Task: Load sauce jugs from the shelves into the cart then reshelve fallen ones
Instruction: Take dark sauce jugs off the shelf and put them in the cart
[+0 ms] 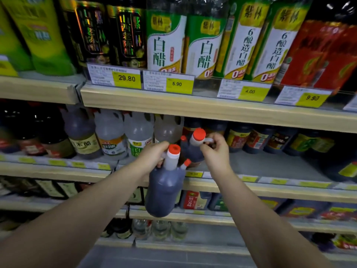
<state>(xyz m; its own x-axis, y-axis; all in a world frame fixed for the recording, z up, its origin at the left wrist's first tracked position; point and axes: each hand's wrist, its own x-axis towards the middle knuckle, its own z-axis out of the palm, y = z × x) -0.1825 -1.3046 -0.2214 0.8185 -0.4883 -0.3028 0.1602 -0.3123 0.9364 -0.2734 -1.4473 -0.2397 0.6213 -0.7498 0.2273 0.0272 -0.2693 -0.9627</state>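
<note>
- The left hand [154, 156] grips the near jug [164, 192], a dark brown, round-bodied plastic sauce jug with a tall neck and a red screw cap [173, 148].
- Its fingers [161, 147] are curled tight round the clear handle beside the neck. The handle itself is mostly hidden by the hand.
- The near jug hangs from this grip in the air, in front of the shelves and clear of them. Its body is roughly upright and a small red-tipped spout [187, 162] juts out beside the neck.
- The right hand [215, 150] holds the far jug [192, 154], which has the same dark plastic body and a red cap.
- Its fingers [217, 137] and thumb are closed on the clear loop handle [209, 140] at that jug's neck.
- The far jug leans towards the camera at the front of the middle shelf [270, 163], a grey board with a pale wooden edge. I cannot tell whether its base rests on the board.
- The two jugs sit just beside each other, with their necks close together.
- Pale translucent bottles [110, 132] stand on the same shelf to the left.
- The shelf above holds tall white-vinegar bottles [166, 43] with green and white labels, and yellow price tags [126, 78] run along its front.
</note>
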